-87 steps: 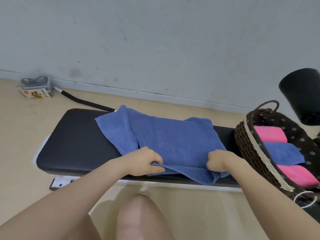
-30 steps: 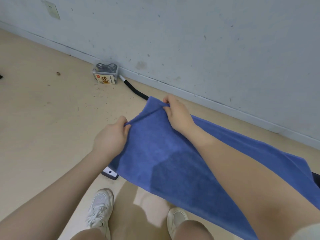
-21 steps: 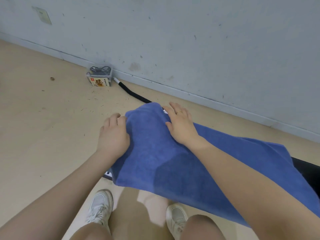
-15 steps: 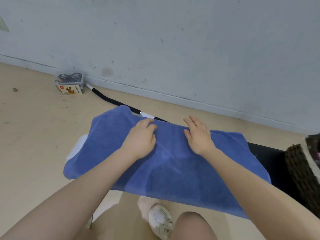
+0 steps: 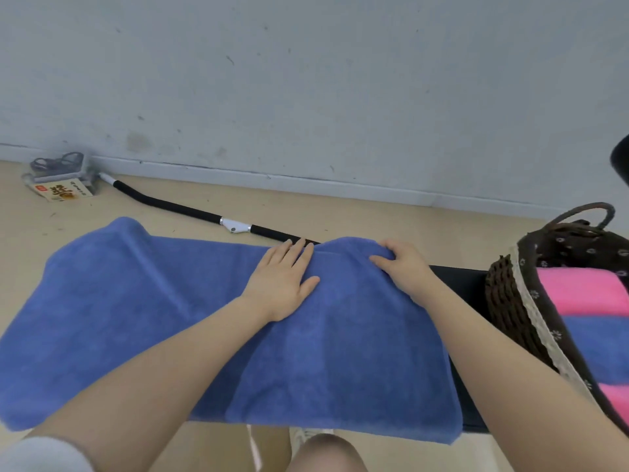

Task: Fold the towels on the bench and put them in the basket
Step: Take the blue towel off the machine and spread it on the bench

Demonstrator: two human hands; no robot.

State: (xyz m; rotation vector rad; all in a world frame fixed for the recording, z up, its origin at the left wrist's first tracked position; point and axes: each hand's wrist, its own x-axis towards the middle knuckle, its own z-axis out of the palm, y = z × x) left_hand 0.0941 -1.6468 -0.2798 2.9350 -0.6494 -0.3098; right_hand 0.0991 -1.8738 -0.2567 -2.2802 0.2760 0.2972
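Your big blue fluffy towel (image 5: 143,321) lies spread out flat over the black padded bench (image 5: 459,281). It covers most of the bench. Only a bit of the black bench shows at the right end, between the towel and the basket. The front edge of the towel hangs a little over the near side of the bench.

Your left hand (image 5: 282,284) lies flat on the towel, near its far edge. The fingers are straight and close together, and the thumb sticks out to the right. It presses down on the cloth and holds nothing.

Your right hand (image 5: 401,264) rests on the towel too, just to the right of your left hand. Its fingers bend over a soft bump at the far edge of the towel. You cannot tell if they pinch the cloth or only lie on it. The two hands are near each other but do not touch.

The dark brown woven basket (image 5: 507,311) with a pale lace rim stands at the right end of the bench. Inside it lie a pink folded towel (image 5: 585,291), then a blue folded towel (image 5: 599,349) beside it, and one more pink folded towel (image 5: 616,396) at the near end.

On the tan floor behind the bench lies a long black bar (image 5: 177,209) with a silver joint. Its far end is by a small printed box (image 5: 64,192) next to the grey wall (image 5: 306,80).
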